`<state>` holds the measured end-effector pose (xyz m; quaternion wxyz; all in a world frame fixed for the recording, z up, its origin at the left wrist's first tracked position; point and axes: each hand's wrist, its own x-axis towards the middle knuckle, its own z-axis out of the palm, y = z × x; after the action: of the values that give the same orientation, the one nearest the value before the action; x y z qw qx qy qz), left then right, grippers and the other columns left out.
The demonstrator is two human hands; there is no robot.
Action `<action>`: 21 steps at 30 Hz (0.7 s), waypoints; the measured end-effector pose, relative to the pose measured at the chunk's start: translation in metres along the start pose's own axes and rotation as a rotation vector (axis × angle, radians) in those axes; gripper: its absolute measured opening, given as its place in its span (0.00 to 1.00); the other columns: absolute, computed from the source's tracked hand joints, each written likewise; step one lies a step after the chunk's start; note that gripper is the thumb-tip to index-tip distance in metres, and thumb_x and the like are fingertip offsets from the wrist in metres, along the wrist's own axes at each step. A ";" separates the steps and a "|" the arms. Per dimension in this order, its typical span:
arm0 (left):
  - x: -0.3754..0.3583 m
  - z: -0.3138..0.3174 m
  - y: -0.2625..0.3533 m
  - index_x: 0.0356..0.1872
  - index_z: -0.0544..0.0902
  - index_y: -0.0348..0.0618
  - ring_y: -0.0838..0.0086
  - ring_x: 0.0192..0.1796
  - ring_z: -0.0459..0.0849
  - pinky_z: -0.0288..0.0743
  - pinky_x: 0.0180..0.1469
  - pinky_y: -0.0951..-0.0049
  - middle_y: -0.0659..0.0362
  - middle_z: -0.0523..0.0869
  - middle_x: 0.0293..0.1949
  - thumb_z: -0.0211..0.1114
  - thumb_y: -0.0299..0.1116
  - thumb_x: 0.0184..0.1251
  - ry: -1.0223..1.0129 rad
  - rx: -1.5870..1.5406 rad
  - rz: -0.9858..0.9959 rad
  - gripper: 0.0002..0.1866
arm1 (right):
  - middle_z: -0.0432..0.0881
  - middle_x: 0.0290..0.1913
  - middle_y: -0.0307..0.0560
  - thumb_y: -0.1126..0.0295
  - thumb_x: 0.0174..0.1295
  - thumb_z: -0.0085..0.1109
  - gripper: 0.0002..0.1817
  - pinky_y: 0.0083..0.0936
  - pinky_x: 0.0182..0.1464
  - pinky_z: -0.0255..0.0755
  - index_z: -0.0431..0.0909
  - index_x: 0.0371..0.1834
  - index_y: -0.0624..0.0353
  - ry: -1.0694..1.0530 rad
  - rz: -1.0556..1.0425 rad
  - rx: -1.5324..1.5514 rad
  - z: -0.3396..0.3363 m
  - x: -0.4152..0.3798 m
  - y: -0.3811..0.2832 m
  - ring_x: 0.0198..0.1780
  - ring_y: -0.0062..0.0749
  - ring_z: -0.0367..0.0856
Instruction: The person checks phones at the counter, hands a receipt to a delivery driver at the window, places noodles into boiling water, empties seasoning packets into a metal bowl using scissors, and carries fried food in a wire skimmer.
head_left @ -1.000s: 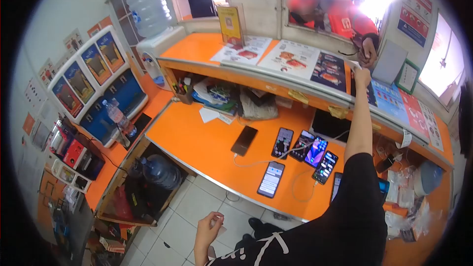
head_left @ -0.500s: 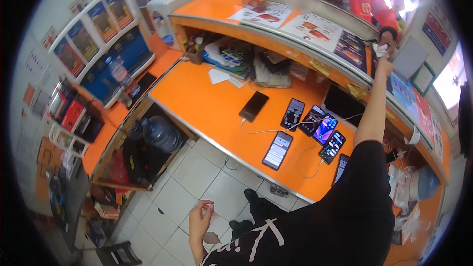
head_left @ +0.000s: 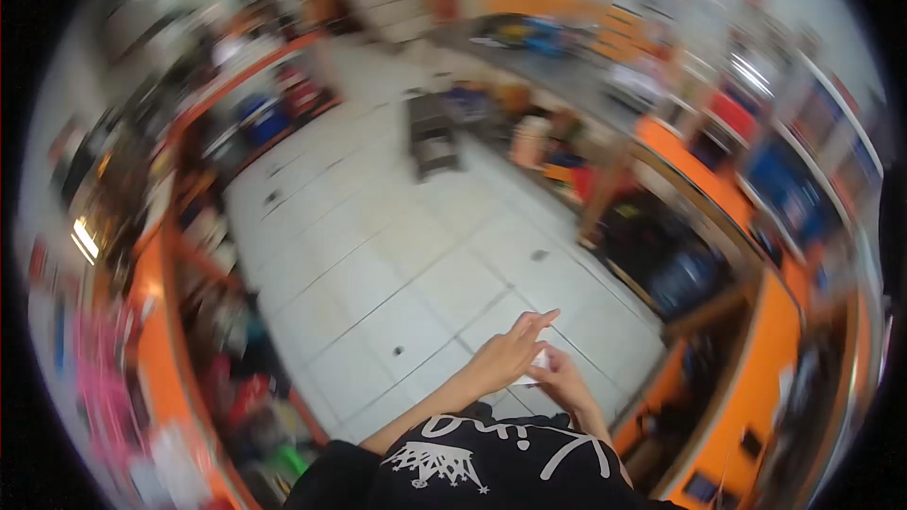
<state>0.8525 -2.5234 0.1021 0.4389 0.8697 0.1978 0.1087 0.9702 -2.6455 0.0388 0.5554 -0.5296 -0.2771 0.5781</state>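
Note:
My two hands meet low in the middle of the head view, above the tiled floor and in front of the black shirt. A small piece of white paper point(head_left: 540, 360) sits between them, mostly covered by fingers. My right hand point(head_left: 564, 380) is closed on it, thumb and fingers pinching from the right. Over the paper's left side lies my left hand point(head_left: 505, 356), its index finger pointing out and its other fingers bent in against the paper. What is printed on the paper cannot be read.
A dark step stool point(head_left: 433, 137) stands on the white tiled floor point(head_left: 378, 255). Cluttered orange shelving point(head_left: 156, 312) runs along the left. On the right are an orange desk point(head_left: 732, 397) and a large water bottle point(head_left: 682, 279) in a low compartment. Edges are blurred by motion.
My view has swung from the phone-covered desk to the room's floor. My right hand has drawn back from another person's hand at the counter with the white paper, and both hands now meet.

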 end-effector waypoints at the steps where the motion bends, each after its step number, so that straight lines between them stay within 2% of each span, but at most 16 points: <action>1: -0.021 -0.024 -0.023 0.64 0.60 0.52 0.53 0.48 0.78 0.74 0.48 0.59 0.52 0.71 0.55 0.54 0.37 0.65 0.117 0.001 -0.078 0.26 | 0.80 0.38 0.37 0.70 0.53 0.66 0.19 0.18 0.40 0.71 0.76 0.48 0.62 -0.019 0.013 -0.295 0.012 0.029 -0.006 0.39 0.19 0.77; 3: -0.059 -0.073 -0.070 0.63 0.63 0.52 0.55 0.46 0.79 0.75 0.46 0.60 0.53 0.73 0.50 0.60 0.42 0.61 0.225 0.059 -0.036 0.29 | 0.80 0.26 0.35 0.71 0.51 0.67 0.10 0.17 0.33 0.70 0.81 0.34 0.65 0.058 -0.091 -0.406 0.045 0.077 -0.023 0.30 0.18 0.76; 4: -0.083 -0.087 -0.105 0.56 0.73 0.49 0.54 0.42 0.80 0.75 0.45 0.60 0.52 0.79 0.44 0.64 0.45 0.56 0.266 0.060 0.010 0.26 | 0.81 0.27 0.36 0.72 0.51 0.67 0.10 0.17 0.33 0.69 0.81 0.34 0.65 0.034 -0.106 -0.452 0.065 0.094 -0.036 0.29 0.17 0.76; 5: -0.104 -0.108 -0.125 0.56 0.73 0.49 0.54 0.42 0.80 0.75 0.45 0.60 0.52 0.79 0.44 0.64 0.45 0.56 0.344 0.072 -0.037 0.26 | 0.81 0.28 0.38 0.72 0.51 0.67 0.10 0.17 0.32 0.69 0.81 0.34 0.65 0.026 -0.125 -0.489 0.086 0.113 -0.051 0.28 0.17 0.75; 7: -0.133 -0.153 -0.160 0.44 0.81 0.46 0.54 0.39 0.81 0.74 0.43 0.60 0.50 0.83 0.35 0.67 0.48 0.52 0.168 -0.073 -0.244 0.21 | 0.82 0.29 0.41 0.73 0.52 0.66 0.09 0.17 0.31 0.71 0.80 0.35 0.67 -0.041 -0.120 -0.638 0.110 0.159 -0.058 0.28 0.18 0.77; 8: -0.145 -0.178 -0.169 0.37 0.83 0.45 0.52 0.38 0.81 0.74 0.43 0.60 0.49 0.84 0.31 0.67 0.50 0.51 0.205 -0.116 -0.318 0.20 | 0.82 0.29 0.41 0.73 0.52 0.66 0.09 0.17 0.31 0.71 0.80 0.35 0.67 -0.085 -0.122 -0.636 0.131 0.181 -0.055 0.28 0.18 0.77; 10: -0.159 -0.201 -0.197 0.38 0.82 0.45 0.55 0.36 0.82 0.74 0.41 0.63 0.49 0.84 0.31 0.67 0.49 0.52 0.281 -0.021 -0.331 0.19 | 0.82 0.29 0.44 0.76 0.54 0.64 0.09 0.18 0.31 0.74 0.79 0.36 0.68 -0.152 -0.193 -0.334 0.146 0.208 -0.044 0.28 0.22 0.79; 12: -0.174 -0.253 -0.234 0.38 0.82 0.46 0.59 0.34 0.82 0.74 0.39 0.65 0.50 0.84 0.30 0.67 0.48 0.53 0.340 0.065 -0.323 0.18 | 0.82 0.29 0.46 0.76 0.55 0.62 0.08 0.20 0.31 0.75 0.79 0.36 0.69 -0.188 -0.194 -0.321 0.179 0.256 -0.045 0.27 0.23 0.80; 14: -0.191 -0.325 -0.260 0.38 0.82 0.43 0.71 0.31 0.81 0.73 0.36 0.73 0.54 0.83 0.29 0.65 0.43 0.57 0.325 -0.044 -0.541 0.15 | 0.82 0.29 0.49 0.79 0.56 0.58 0.06 0.21 0.32 0.77 0.79 0.35 0.70 -0.205 -0.189 -0.346 0.228 0.300 -0.063 0.26 0.28 0.81; 15: -0.196 -0.351 -0.276 0.38 0.82 0.43 0.71 0.31 0.81 0.73 0.36 0.73 0.54 0.83 0.29 0.65 0.43 0.57 0.343 -0.028 -0.540 0.15 | 0.82 0.29 0.49 0.79 0.56 0.58 0.06 0.21 0.32 0.77 0.79 0.35 0.70 -0.221 -0.206 -0.343 0.250 0.327 -0.066 0.26 0.28 0.81; 17: -0.200 -0.410 -0.304 0.38 0.81 0.40 0.80 0.29 0.77 0.71 0.34 0.79 0.58 0.82 0.28 0.63 0.37 0.61 0.689 -0.227 -0.262 0.11 | 0.81 0.25 0.49 0.83 0.51 0.53 0.05 0.20 0.29 0.74 0.79 0.29 0.68 -0.368 -0.264 -0.341 0.298 0.388 -0.081 0.24 0.28 0.80; 18: -0.202 -0.444 -0.309 0.37 0.78 0.37 0.80 0.29 0.78 0.72 0.34 0.79 0.59 0.82 0.28 0.60 0.32 0.64 0.745 -0.247 -0.321 0.08 | 0.82 0.26 0.51 0.86 0.45 0.49 0.08 0.21 0.31 0.75 0.79 0.26 0.68 -0.393 -0.253 -0.297 0.325 0.421 -0.087 0.24 0.31 0.81; 19: -0.206 -0.475 -0.317 0.37 0.78 0.37 0.80 0.29 0.78 0.72 0.34 0.79 0.59 0.82 0.28 0.60 0.32 0.64 0.774 -0.217 -0.313 0.08 | 0.82 0.26 0.51 0.86 0.45 0.49 0.08 0.21 0.31 0.75 0.79 0.26 0.68 -0.424 -0.281 -0.292 0.355 0.455 -0.095 0.24 0.31 0.81; 21: -0.222 -0.534 -0.337 0.35 0.76 0.37 0.78 0.26 0.77 0.71 0.32 0.78 0.59 0.81 0.27 0.57 0.31 0.66 0.970 -0.418 -0.322 0.07 | 0.82 0.28 0.50 0.86 0.45 0.50 0.07 0.23 0.32 0.76 0.79 0.25 0.67 -0.452 -0.203 -0.272 0.423 0.521 -0.098 0.26 0.31 0.81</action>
<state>0.3759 -2.0556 0.1424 0.4717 0.5732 0.4820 0.4654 0.7072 -2.0218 0.0894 0.4585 -0.4265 -0.5206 0.5804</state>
